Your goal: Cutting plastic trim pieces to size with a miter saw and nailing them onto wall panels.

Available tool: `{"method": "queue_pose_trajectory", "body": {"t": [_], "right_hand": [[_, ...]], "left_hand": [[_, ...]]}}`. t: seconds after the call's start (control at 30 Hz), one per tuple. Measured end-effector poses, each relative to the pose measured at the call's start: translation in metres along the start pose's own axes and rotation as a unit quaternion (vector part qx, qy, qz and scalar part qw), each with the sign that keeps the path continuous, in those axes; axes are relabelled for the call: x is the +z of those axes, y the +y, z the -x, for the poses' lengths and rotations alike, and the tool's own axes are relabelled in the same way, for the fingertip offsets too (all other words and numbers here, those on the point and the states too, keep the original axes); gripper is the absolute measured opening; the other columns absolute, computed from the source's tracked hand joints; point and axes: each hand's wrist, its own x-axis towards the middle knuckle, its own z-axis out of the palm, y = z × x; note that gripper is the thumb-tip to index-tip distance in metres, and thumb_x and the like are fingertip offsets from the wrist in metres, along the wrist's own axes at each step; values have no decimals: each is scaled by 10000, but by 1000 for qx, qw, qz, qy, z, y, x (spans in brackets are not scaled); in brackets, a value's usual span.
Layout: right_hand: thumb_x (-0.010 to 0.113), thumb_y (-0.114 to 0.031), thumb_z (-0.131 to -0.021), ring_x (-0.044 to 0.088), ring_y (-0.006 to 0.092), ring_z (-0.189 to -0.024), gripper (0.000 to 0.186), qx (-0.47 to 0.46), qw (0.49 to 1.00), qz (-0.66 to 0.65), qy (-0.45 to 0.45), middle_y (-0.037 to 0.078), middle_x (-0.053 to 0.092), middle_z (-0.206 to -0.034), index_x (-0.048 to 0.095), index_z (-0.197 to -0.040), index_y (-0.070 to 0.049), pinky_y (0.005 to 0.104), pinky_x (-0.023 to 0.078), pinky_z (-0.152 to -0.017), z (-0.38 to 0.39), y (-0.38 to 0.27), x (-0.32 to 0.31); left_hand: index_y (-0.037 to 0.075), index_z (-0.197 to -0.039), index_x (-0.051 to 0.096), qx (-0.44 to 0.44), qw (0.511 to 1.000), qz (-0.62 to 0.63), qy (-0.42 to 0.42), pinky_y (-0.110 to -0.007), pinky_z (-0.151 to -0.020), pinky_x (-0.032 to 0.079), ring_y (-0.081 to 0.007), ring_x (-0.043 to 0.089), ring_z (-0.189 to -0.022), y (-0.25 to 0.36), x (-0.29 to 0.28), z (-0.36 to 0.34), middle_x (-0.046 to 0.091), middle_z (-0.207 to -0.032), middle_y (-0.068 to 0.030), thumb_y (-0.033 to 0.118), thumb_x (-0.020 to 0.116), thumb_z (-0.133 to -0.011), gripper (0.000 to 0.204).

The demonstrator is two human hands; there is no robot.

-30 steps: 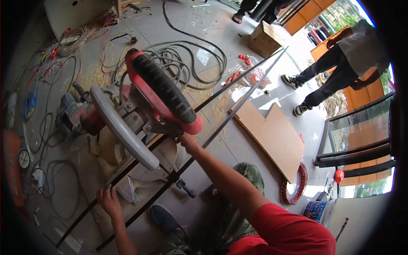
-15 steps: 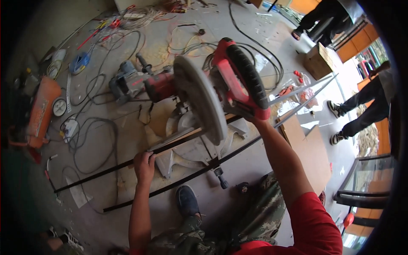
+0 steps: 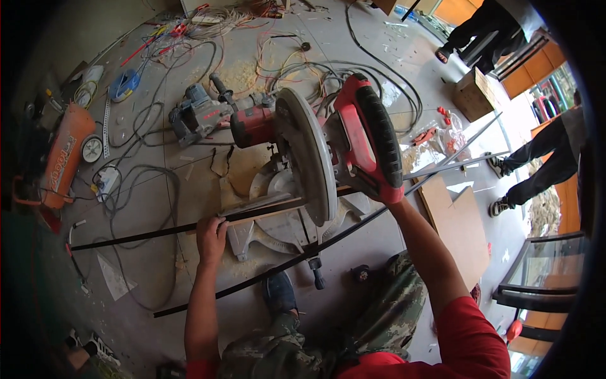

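A miter saw with a red and black handle and a grey blade guard stands on the floor in front of me. My right hand grips the lower end of that handle, its fingers mostly hidden behind it. My left hand is closed on a long dark strip, holding it against the fence on the saw's left. The strip runs under the guard, where the blade's edge is hidden. Another dark strip lies nearer me, across the front of the saw base.
A blue-grey power tool and tangled cables lie beyond the saw. At the left stands an orange machine with wheels. Wooden boards and a cardboard box are on the right, with two people standing near them.
The saw head and my right hand have come down slightly. The left end of the held strip has swung away from me, and my left hand has shifted a little with it.
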Motion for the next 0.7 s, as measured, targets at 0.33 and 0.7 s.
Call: {"method": "queue_pose_trajectory", "body": {"t": [0.33,0.7], "right_hand": [[774,-279,-760,546,342,-1180,604,-96,975,199,38,148,563,-1281,552,-1299,-123,411,432,-1024,26,33,68],[761,-273,-773,558,326,-1166,576,-19,977,211,21,134,585,-1254,559,-1294,-132,402,437,-1017,13,33,79]], "left_hand": [[50,-923,647,2,1000,11,-12,-439,-826,452,-348,565,-923,-2,-2,-6,620,-945,-137,155,711,-817,163],[124,-969,713,73,997,-23,-29,-421,-872,413,-278,538,-947,-21,-23,-2,577,-1009,-41,143,782,-736,243]]}}
